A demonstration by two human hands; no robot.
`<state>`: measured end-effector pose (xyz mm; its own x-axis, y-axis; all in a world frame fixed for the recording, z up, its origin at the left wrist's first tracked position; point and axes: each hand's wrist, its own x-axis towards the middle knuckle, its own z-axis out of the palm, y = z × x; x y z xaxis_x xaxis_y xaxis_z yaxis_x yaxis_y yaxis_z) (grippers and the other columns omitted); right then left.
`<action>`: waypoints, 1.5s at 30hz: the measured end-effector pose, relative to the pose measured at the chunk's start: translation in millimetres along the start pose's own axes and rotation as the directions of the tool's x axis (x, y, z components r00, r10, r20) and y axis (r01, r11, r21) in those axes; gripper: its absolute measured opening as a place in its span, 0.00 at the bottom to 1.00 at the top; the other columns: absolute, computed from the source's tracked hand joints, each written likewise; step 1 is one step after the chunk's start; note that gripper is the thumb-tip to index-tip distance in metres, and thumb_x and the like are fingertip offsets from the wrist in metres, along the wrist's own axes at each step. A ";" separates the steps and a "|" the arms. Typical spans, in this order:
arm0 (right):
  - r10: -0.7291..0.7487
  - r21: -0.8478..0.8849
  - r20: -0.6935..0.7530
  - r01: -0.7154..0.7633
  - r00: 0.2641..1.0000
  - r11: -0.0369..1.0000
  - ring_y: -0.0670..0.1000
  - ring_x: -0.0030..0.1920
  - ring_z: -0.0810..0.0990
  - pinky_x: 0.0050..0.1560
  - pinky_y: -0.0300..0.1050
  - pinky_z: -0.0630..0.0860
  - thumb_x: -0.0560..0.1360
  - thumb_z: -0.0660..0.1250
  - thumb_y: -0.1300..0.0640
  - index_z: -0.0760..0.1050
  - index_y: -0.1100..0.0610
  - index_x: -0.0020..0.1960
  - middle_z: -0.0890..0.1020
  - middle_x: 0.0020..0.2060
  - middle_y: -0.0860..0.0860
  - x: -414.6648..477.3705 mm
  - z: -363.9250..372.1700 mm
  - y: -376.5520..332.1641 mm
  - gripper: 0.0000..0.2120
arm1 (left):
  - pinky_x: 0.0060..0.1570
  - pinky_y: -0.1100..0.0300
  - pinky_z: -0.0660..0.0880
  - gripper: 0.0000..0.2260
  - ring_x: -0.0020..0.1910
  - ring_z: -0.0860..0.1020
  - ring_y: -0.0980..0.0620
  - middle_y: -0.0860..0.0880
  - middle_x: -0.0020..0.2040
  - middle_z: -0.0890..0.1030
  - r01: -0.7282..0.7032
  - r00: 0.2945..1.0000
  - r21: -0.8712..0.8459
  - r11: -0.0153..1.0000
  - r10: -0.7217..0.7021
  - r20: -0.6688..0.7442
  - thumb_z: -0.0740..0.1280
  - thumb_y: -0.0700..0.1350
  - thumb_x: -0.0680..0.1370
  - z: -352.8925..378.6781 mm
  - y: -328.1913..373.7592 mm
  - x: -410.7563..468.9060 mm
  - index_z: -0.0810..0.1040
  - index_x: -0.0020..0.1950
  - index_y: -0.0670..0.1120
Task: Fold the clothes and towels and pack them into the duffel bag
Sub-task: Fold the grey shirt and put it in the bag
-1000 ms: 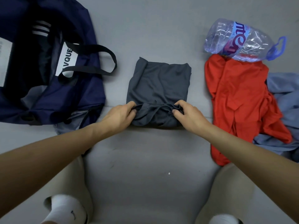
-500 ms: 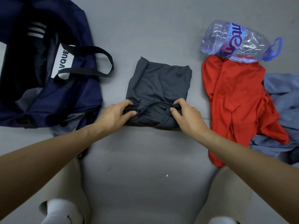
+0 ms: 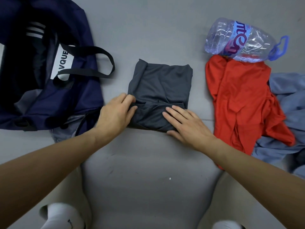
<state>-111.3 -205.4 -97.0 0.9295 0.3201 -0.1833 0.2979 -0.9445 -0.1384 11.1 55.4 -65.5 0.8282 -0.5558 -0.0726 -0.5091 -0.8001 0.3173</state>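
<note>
The bunched near hem of the dark grey garment (image 3: 161, 83), gripped by both hands half a second ago, has now been let go on one side. The right hand (image 3: 188, 124) is laid flat on the near right corner with its fingers straight, pressing the fold down. The left hand (image 3: 115, 113) is kept at the near left edge, where the cloth appears to be pinched between its curled fingers and thumb. The garment lies on the floor (image 3: 148, 162) at 12 o'clock from the person, already brought to a compact rectangle, so this fold is judged nearly finished, with smoothing in hand and packing still to come. The duffel bag (image 3: 79, 100) lies open at 10 o'clock, just beside the left hand, with dark items seen inside it. Its handle (image 3: 112, 65) is draped toward the garment and may have to be pushed aside. At 2 to 3 o'clock a red garment (image 3: 239, 100) is spread unfolded, with a blue garment (image 3: 290, 100) crumpled beside it and partly under it. An empty-looking plastic bottle (image 3: 244, 42) lies on its side at 1 o'clock, resting on the red garment's far end, and would probably need to be moved before that piece can be taken up.
</note>
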 end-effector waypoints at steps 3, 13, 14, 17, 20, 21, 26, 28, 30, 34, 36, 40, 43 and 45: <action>-0.018 0.090 -0.048 0.022 0.999 0.996 0.54 0.67 0.73 0.59 0.52 0.74 0.80 0.55 0.41 0.72 0.52 0.71 0.76 0.68 0.49 15.0 -10.5 6.0 0.25 | 0.44 0.46 0.74 0.09 0.46 0.75 0.42 0.45 0.52 0.78 -0.507 0.861 0.046 0.861 0.508 -0.012 0.62 0.44 0.82 -2.1 3.5 -8.3 0.78 0.58 0.44; 0.080 0.164 -0.226 -0.043 0.971 0.985 0.56 0.65 0.73 0.66 0.54 0.69 0.78 0.66 0.52 0.71 0.54 0.71 0.75 0.67 0.52 12.5 -15.4 0.1 0.22 | 0.74 0.47 0.65 0.28 0.75 0.66 0.42 0.42 0.77 0.67 -0.492 0.852 0.049 0.869 0.469 0.234 0.67 0.52 0.81 32.1 -16.8 -24.6 0.63 0.80 0.50; 0.089 0.149 -0.275 -0.049 0.957 0.988 0.56 0.65 0.74 0.68 0.55 0.67 0.77 0.68 0.53 0.74 0.55 0.67 0.76 0.65 0.53 10.5 -16.5 -0.1 0.19 | 0.74 0.47 0.65 0.28 0.75 0.66 0.42 0.43 0.77 0.67 -0.488 0.854 0.045 0.872 0.467 0.229 0.67 0.52 0.81 32.5 -16.3 -24.3 0.63 0.80 0.50; 0.034 0.095 -0.359 0.001 0.933 0.995 0.58 0.58 0.76 0.62 0.55 0.71 0.76 0.70 0.55 0.79 0.55 0.55 0.79 0.55 0.53 3.2 -12.7 1.4 0.09 | 0.72 0.47 0.67 0.27 0.74 0.68 0.42 0.43 0.77 0.67 -0.477 0.860 0.039 0.878 0.458 0.224 0.66 0.51 0.81 32.6 -15.5 -22.1 0.64 0.79 0.51; 0.040 0.096 -0.329 -0.009 0.944 0.995 0.58 0.55 0.78 0.54 0.53 0.73 0.79 0.67 0.53 0.81 0.53 0.57 0.80 0.55 0.52 -1.4 -3.2 4.1 0.09 | 0.71 0.48 0.68 0.26 0.72 0.69 0.42 0.43 0.77 0.67 -0.453 0.877 0.048 0.890 0.436 0.204 0.66 0.50 0.81 33.7 -13.0 -21.0 0.65 0.79 0.52; 0.056 0.103 -0.320 -0.024 0.946 0.994 0.58 0.56 0.78 0.55 0.53 0.73 0.80 0.66 0.52 0.80 0.53 0.60 0.80 0.57 0.52 -2.2 -1.3 5.6 0.11 | 0.70 0.48 0.68 0.26 0.71 0.70 0.42 0.44 0.77 0.67 -0.445 0.883 0.052 0.894 0.428 0.192 0.66 0.50 0.81 34.0 -11.6 -20.8 0.66 0.78 0.52; 0.072 0.110 -0.116 -0.059 0.991 0.992 0.55 0.73 0.68 0.72 0.54 0.66 0.78 0.65 0.41 0.65 0.54 0.77 0.70 0.74 0.52 -14.4 3.2 12.5 0.32 | 0.62 0.48 0.72 0.27 0.68 0.71 0.43 0.45 0.75 0.69 -0.409 0.900 0.053 0.911 0.394 0.185 0.66 0.55 0.79 32.3 -7.9 -13.5 0.68 0.77 0.52; 0.103 0.132 -0.078 -0.093 0.992 0.987 0.54 0.73 0.68 0.71 0.53 0.67 0.74 0.69 0.39 0.63 0.54 0.78 0.69 0.75 0.49 -15.9 3.0 13.0 0.38 | 0.61 0.47 0.74 0.29 0.68 0.70 0.43 0.45 0.75 0.70 -0.385 0.909 0.052 0.921 0.369 0.195 0.69 0.57 0.77 31.2 -8.6 -9.8 0.68 0.77 0.51; 0.136 0.145 -0.094 -0.122 0.986 0.982 0.53 0.69 0.71 0.66 0.52 0.71 0.72 0.73 0.41 0.66 0.53 0.77 0.72 0.73 0.47 -11.8 0.9 15.7 0.38 | 0.61 0.47 0.75 0.30 0.68 0.70 0.43 0.44 0.74 0.70 -0.370 0.914 0.052 0.928 0.353 0.201 0.71 0.57 0.76 30.6 -9.0 -6.4 0.70 0.76 0.50; 0.130 0.177 -0.126 -0.107 0.983 0.978 0.54 0.61 0.74 0.60 0.54 0.74 0.71 0.75 0.50 0.72 0.52 0.72 0.77 0.67 0.45 -1.8 -7.1 21.0 0.31 | 0.60 0.44 0.76 0.23 0.64 0.74 0.40 0.42 0.70 0.73 -0.351 0.929 0.034 0.936 0.344 0.139 0.70 0.48 0.77 34.5 -10.9 -4.2 0.74 0.73 0.47; 0.198 0.258 -0.128 -0.160 0.972 0.953 0.53 0.59 0.75 0.60 0.55 0.74 0.71 0.70 0.51 0.74 0.52 0.70 0.81 0.60 0.46 3.8 -12.1 19.0 0.27 | 0.58 0.45 0.77 0.19 0.60 0.76 0.40 0.42 0.66 0.76 -0.365 0.929 0.034 0.930 0.362 0.079 0.66 0.43 0.78 34.1 -10.5 -0.4 0.77 0.69 0.45; 0.457 0.553 0.065 -0.413 0.887 0.723 0.50 0.52 0.76 0.56 0.43 0.73 0.72 0.66 0.45 0.74 0.42 0.67 0.77 0.47 0.50 13.7 -31.8 14.5 0.23 | 0.48 0.51 0.75 0.15 0.45 0.79 0.42 0.46 0.49 0.83 -0.312 0.945 -0.059 0.948 0.316 0.083 0.60 0.48 0.78 12.2 -0.4 14.7 0.80 0.58 0.44; 0.460 0.648 0.228 -0.487 0.858 0.586 0.48 0.49 0.79 0.51 0.46 0.76 0.71 0.66 0.42 0.73 0.39 0.57 0.81 0.47 0.43 14.7 -38.9 20.1 0.15 | 0.44 0.52 0.73 0.12 0.43 0.79 0.43 0.48 0.43 0.82 -0.148 0.956 -0.174 0.974 0.185 0.226 0.59 0.52 0.81 -3.4 4.1 23.5 0.77 0.56 0.48; 0.476 0.683 0.280 -0.521 0.834 0.512 0.47 0.47 0.80 0.50 0.49 0.77 0.69 0.64 0.39 0.73 0.40 0.52 0.82 0.45 0.40 13.8 -39.6 22.6 0.13 | 0.47 0.54 0.72 0.07 0.44 0.78 0.47 0.52 0.44 0.82 0.028 0.938 -0.274 0.961 0.069 0.339 0.63 0.53 0.81 -6.6 4.2 28.8 0.78 0.54 0.53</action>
<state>-83.1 -225.3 -64.2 0.8560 -0.1623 -0.4909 -0.4806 -0.5998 -0.6397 34.4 37.5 -60.0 0.6623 -0.6535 -0.3663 -0.4019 -0.7226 0.5624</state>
